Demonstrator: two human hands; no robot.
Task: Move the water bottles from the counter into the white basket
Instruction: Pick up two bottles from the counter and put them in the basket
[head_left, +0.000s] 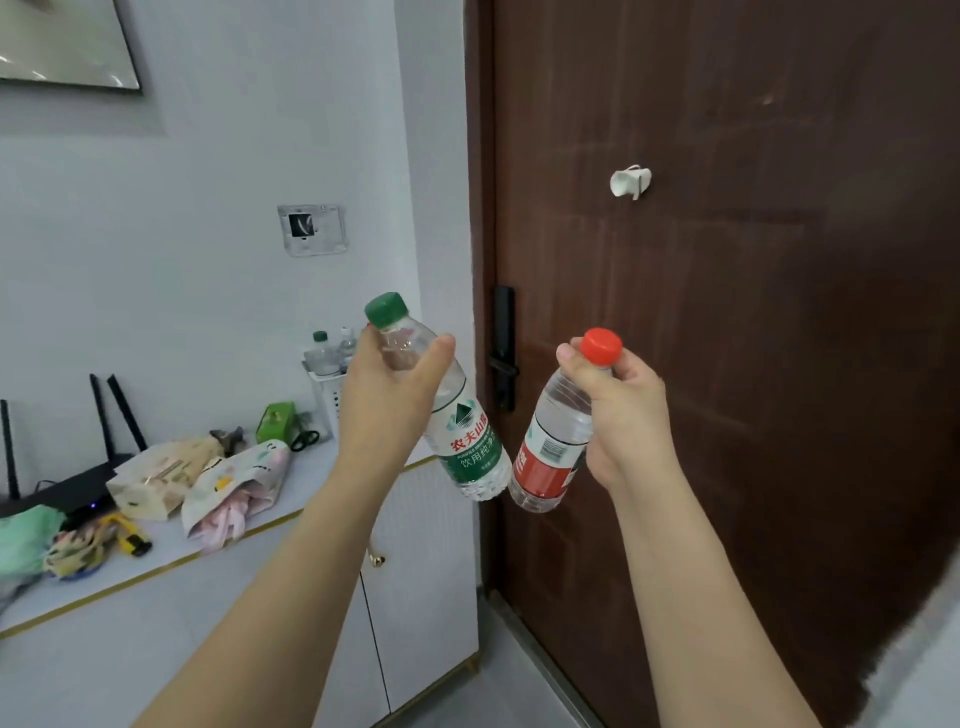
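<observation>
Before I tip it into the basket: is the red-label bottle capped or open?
Capped: the red cap sits on the red-label bottle in the right hand.

green-capped bottle (457, 415), clear with a green-and-white label bearing red characters; red-capped bottle (558, 431), clear with a red-and-white label; white basket (324, 395); dark brown wood-grain door (727, 312) with a black handle (504, 353); white counter (156, 551), gold-edged.
</observation>
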